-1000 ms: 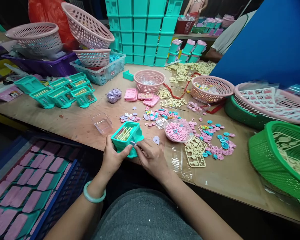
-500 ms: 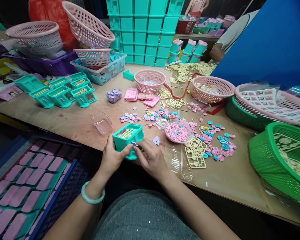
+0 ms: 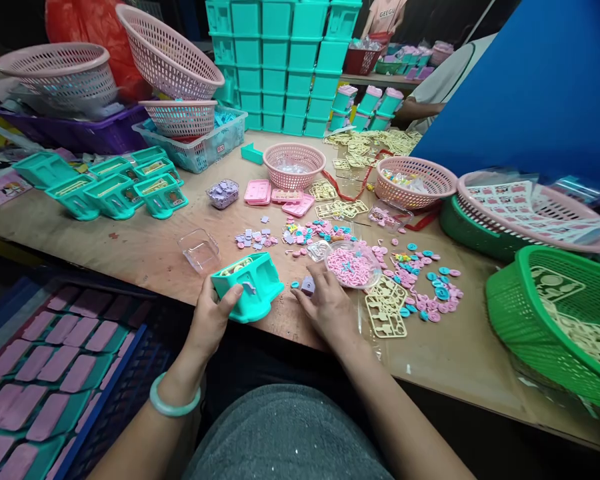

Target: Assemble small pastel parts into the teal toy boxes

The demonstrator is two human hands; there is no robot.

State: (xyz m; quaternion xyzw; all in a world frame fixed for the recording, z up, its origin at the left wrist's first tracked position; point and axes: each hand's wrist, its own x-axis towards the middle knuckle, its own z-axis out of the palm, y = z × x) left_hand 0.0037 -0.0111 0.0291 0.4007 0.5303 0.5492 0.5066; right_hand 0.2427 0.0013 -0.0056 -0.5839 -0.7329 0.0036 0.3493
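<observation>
My left hand [image 3: 207, 327] is wrapped round the left end of a turquoise plastic box [image 3: 254, 308], tilted above the table's front edge, with its thumb pressed on the front face. Cream pieces [image 3: 236, 268] show in the box's open top, and a small lilac part [image 3: 250, 288] sits on its front by my thumb. To the right, my right hand [image 3: 333, 310] is open over the table, thumb and fingers apart around a small purple piece [image 3: 307, 285]. A small blue button-like piece [image 3: 295, 285] lies just left of it.
A clear bowl of pink pieces [image 3: 354, 265] stands beyond my right hand, near a cream sprue frame [image 3: 386, 317]. An empty clear tray [image 3: 199, 250] lies behind the box. Similar turquoise boxes [image 3: 115, 197] stand at left. A green basket [image 3: 525, 313] is at right.
My right hand has left the box's front and moved right to the purple piece on the table. My left hand has turned the box, showing the lilac part on its front.
</observation>
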